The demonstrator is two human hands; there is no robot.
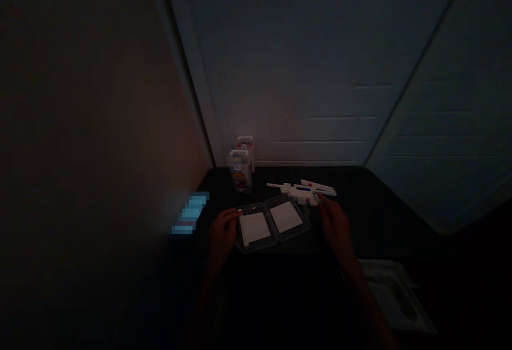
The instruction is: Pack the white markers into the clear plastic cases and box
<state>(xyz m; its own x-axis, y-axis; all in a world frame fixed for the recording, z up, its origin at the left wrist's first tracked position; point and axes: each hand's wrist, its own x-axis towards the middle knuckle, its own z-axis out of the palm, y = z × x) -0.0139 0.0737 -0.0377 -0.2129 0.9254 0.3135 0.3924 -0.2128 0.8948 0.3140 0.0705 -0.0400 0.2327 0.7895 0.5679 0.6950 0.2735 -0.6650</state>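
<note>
Our left hand (222,231) rests against the left edge of the open clear case (273,224), fingers loosely curled, gripping nothing. Our right hand (335,224) reaches the near end of the pen cluster (304,190); whether it grips one, we cannot tell. The case lies flat on the dark table (360,200), two white pads inside. A small bottle (241,170) stands behind.

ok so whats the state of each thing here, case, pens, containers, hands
clear hinged case: open flat, a white pad in each half
pens: loose pile lying flat behind the case
two small containers: upright by the wall, too dark to tell whether they are lidded
left hand: at the case's left edge, grip unclear
right hand: fingertips at the pens, grip unclear
</note>
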